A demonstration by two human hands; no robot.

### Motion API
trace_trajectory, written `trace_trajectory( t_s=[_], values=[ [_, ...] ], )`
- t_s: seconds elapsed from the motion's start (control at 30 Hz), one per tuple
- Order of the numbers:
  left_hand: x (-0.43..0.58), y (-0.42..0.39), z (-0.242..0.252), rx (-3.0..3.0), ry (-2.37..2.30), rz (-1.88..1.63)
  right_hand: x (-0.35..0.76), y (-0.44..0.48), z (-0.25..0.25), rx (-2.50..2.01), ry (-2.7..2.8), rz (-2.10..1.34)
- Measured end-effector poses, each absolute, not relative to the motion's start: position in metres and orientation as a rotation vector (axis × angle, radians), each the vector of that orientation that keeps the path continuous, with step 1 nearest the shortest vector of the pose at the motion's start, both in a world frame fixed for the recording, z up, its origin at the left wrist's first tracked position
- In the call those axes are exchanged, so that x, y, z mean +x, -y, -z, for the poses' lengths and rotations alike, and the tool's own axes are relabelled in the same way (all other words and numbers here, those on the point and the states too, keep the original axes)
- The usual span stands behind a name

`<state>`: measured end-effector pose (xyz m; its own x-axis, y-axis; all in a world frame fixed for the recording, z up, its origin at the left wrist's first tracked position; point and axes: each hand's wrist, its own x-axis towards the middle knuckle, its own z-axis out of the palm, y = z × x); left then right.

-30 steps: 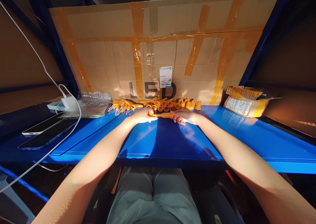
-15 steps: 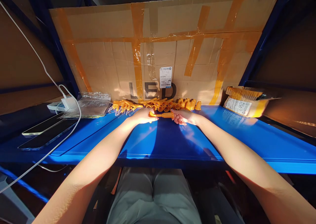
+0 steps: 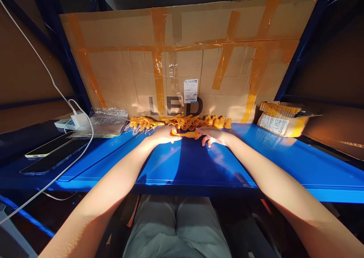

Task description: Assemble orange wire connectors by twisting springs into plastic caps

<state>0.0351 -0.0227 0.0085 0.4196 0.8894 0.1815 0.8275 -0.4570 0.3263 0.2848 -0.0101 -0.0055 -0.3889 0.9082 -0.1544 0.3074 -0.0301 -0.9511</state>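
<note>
Holding an orange part [image 3: 190, 135] roughly level at mid-frame, with the left hand [image 3: 163, 135] closed round its left end, probably to keep it steady. Touching its right end with the right hand [image 3: 214, 135], lower fingers loosely spread — pinching or merely resting there, cannot tell. Grouped just behind, seemingly by kind and for a short reach, into slim pieces [image 3: 146, 122] at left of centre, cups [image 3: 184, 127] in the middle with mouths toward the camera, and upright caps [image 3: 222, 122] at right of centre. Backed by a carton [image 3: 233, 64], perhaps as a stop. Flanked by phones [image 3: 54, 159] at frame left and a box [image 3: 274, 124] at frame right — likely aside to spare elbow room on the shelf [image 3: 113, 157].
</note>
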Motion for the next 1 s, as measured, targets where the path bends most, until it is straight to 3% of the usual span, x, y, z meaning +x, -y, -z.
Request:
trace_trajectory(
  t_s=[0.17, 1.0],
  values=[
    [0.035, 0.023, -0.009, 2.497, -1.508, -0.505, 0.287, 0.011, 0.008, -1.195, 1.832, -1.306],
    [0.034, 0.022, -0.008, 2.467, -1.532, -0.505, 0.283, 0.02, 0.001, -1.203, 1.793, -1.269]
  ],
)
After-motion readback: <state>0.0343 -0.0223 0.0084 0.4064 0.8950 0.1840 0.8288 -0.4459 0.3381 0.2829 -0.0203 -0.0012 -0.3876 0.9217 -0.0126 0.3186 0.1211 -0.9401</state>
